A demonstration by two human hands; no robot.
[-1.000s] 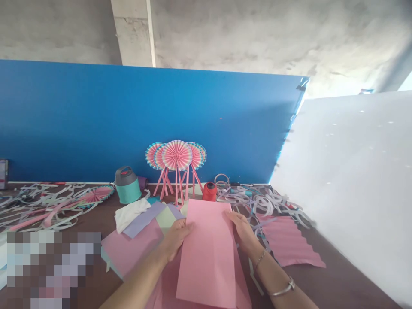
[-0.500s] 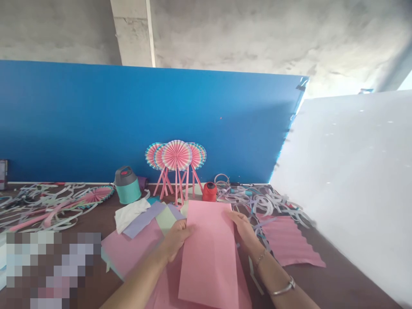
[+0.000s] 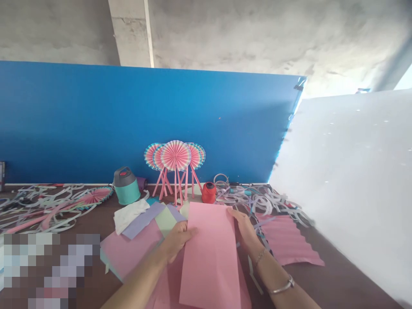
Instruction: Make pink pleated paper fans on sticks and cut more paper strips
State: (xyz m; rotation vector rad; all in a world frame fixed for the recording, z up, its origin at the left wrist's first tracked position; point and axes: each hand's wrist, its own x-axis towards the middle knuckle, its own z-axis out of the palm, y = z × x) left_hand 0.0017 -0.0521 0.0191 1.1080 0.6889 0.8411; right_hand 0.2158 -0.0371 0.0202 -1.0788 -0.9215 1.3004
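we pinch a pink rectangular paper sheet [image 3: 210, 257], near side of a squat red cylinder [image 3: 209, 194]: left hand [image 3: 176, 241] on the sheet's left edge, right hand [image 3: 245, 229] by its far right corner. likely light, bendy, easily creased; opposite edges suit best.

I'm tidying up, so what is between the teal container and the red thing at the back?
In the head view, paper fans on pink sticks stand between them; a purple item shows beside the teal container.
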